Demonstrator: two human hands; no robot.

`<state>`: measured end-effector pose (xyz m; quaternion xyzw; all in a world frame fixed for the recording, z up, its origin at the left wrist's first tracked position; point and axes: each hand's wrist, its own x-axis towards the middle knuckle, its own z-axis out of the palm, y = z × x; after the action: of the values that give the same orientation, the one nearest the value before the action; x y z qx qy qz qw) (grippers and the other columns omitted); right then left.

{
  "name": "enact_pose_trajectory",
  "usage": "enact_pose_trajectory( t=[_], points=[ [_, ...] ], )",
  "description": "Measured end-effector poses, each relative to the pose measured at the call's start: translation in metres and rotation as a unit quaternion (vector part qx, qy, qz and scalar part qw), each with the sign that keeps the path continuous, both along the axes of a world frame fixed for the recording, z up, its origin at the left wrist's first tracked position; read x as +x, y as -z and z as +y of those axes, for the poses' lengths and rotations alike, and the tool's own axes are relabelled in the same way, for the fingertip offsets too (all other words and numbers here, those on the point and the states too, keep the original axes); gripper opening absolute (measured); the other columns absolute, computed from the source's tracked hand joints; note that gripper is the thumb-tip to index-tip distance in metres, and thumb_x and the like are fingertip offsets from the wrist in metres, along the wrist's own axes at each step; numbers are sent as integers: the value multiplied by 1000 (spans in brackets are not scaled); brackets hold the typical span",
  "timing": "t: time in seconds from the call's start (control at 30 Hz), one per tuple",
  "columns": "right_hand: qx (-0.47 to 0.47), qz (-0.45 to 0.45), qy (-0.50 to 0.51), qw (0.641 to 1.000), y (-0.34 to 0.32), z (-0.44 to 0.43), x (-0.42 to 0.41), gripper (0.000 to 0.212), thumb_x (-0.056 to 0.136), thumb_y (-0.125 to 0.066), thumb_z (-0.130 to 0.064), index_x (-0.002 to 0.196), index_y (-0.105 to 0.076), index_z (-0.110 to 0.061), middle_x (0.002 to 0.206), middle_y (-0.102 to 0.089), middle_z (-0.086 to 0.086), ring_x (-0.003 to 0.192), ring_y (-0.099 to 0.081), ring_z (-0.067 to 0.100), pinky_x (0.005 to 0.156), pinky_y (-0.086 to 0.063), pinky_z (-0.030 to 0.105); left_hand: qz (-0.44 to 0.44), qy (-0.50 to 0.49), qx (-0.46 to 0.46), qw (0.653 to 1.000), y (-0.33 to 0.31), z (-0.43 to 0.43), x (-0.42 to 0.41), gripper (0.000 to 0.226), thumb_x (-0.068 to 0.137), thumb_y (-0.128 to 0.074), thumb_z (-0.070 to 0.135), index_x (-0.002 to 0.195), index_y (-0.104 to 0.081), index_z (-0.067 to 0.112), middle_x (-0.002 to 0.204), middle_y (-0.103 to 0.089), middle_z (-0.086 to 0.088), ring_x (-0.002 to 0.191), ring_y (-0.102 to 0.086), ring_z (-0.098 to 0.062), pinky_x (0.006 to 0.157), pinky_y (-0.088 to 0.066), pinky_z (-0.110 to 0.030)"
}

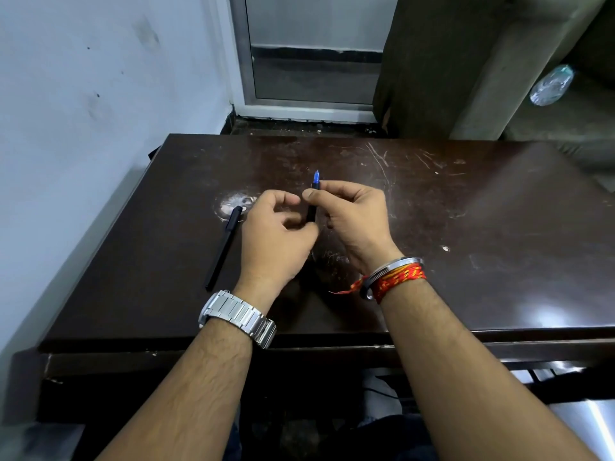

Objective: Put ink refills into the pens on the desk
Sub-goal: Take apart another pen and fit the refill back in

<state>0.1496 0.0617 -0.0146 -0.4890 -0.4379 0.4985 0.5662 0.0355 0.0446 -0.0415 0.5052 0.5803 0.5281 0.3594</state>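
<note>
Your right hand [352, 221] pinches the black pen barrel [311, 211], blue refill tip [316, 177] pointing away from you; your left hand [276, 234] curls closed at its lower end. A second pen [223, 247] lies left on the desk [466, 227].

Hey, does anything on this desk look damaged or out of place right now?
Yes. The desk is worn: a whitish patch where the finish has come off, beside the capped end of the black pen, plus pale scratches near the far edge. The pen itself simply lies flat, nothing spilled.
</note>
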Motion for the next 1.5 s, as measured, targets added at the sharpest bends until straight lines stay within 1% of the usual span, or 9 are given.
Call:
enact_pose_trajectory(
  t=[0.17, 0.3, 0.7, 0.83, 0.93, 1.03, 1.17, 1.27, 1.5],
  points=[
    [5, -13, -3, 1000, 1, 2, 0, 5, 77, -79, -7, 77, -78, -11, 70, -72, 6, 62, -63, 13, 55, -51, 25, 7, -17, 11, 1000, 0, 1, 0, 40, 63, -86, 29, 89, -55, 32, 76, -74, 5, 63, -68, -5, 64, -58, -30],
    [10, -14, -6, 1000, 1, 1, 1, 7, 77, -79, -6, 77, -79, -13, 69, -74, 3, 61, -66, 10, 54, -52, 23, 4, -9, -8, 1000, 2, 2, 0, 37, 62, -81, 27, 90, -59, 30, 75, -77, 4, 69, -74, -11, 71, -63, -42],
    [12, -31, -11, 999, 4, 2, 0, 5, 78, -78, -8, 79, -79, -13, 73, -76, 2, 67, -69, 9, 60, -53, 23, 37, -32, -15, 999, 0, 2, -3, 58, 56, -87, 38, 104, -54, 33, 78, -72, 7, 73, -69, -10, 73, -59, -35],
    [18, -18, -24, 999, 3, 1, 1, 11, 80, -77, -6, 75, -79, -16, 65, -72, -1, 55, -62, 3, 52, -49, 16, -4, 17, -51, 999, -3, 2, 0, 33, 65, -69, 37, 93, -78, 22, 78, -78, 3, 74, -73, -11, 77, -61, -39],
    [9, -27, -10, 1000, 4, 3, 1, 8, 80, -77, -7, 76, -78, -14, 65, -71, 1, 56, -61, 6, 51, -49, 18, 12, 4, -41, 999, -1, 1, -1, 15, 67, -83, 28, 80, -77, 21, 70, -77, 2, 68, -73, -14, 73, -63, -43],
    [9, -31, -5, 999, 4, 3, 1, 7, 79, -78, -9, 76, -79, -14, 66, -69, 5, 58, -59, 11, 54, -50, 24, 30, -32, -11, 999, -2, 0, -2, 27, 58, -90, 36, 72, -69, 24, 68, -73, 6, 67, -70, -10, 69, -61, -36],
    [13, -15, -18, 1000, 4, 3, 1, 7, 80, -77, -7, 77, -79, -12, 66, -72, 2, 61, -66, 11, 59, -54, 24, -8, 0, -46, 999, -5, 1, 1, 37, 60, -72, 48, 87, -76, 23, 74, -77, 5, 75, -74, -11, 75, -62, -41],
    [10, -19, -13, 1000, 4, 3, 0, 8, 80, -77, -7, 75, -78, -12, 64, -70, 3, 58, -62, 9, 58, -54, 25, 21, 17, -32, 999, -2, 2, 1, 36, 62, -62, 46, 81, -80, 22, 64, -74, 9, 62, -66, -4, 64, -53, -29],
    [19, -40, -8, 999, 4, 2, -1, 10, 80, -76, -7, 76, -79, -15, 74, -76, 2, 69, -68, 9, 67, -58, 25, 56, -6, -9, 998, 1, 3, -2, 3, 70, -75, 30, 72, -77, 27, 66, -74, 14, 66, -69, 0, 62, -51, -21]
  ],
)
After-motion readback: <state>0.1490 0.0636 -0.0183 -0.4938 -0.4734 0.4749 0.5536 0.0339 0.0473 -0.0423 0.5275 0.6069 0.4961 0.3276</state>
